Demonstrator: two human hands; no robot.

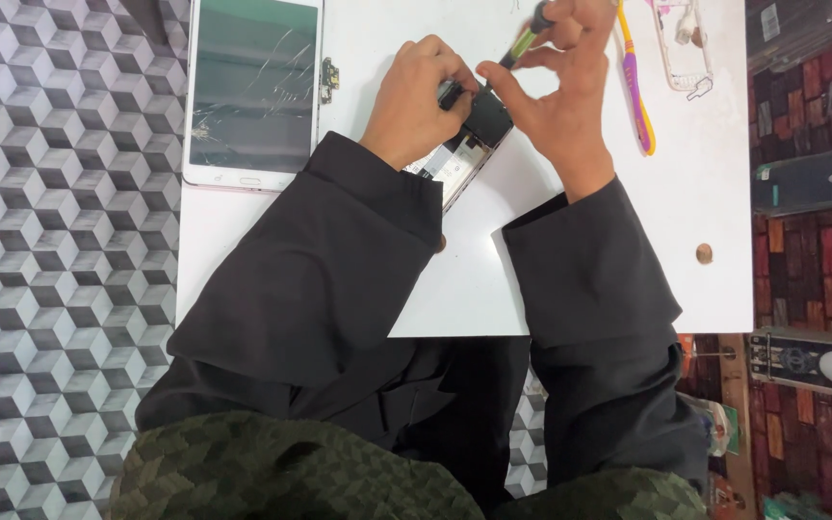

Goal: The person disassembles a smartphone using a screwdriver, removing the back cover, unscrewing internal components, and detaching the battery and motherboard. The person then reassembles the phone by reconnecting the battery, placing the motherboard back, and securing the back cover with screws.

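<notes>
On the white table [570, 289], an opened phone [469, 144] lies between both hands. Left hand [411, 101] is closed over its upper edge, pinning it down. Right hand [560, 91] pinches a thin screwdriver [517, 48], tip at the phone's dark inner part. Phone looks light, stiff and fragile inside; best held by its frame edges. Nearby lie a cracked tablet [254, 91] and a toothbrush [637, 87]

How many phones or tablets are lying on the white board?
2: a cracked white tablet at the board's left, and an opened phone under both hands. The clear case top right may hide another.
</notes>
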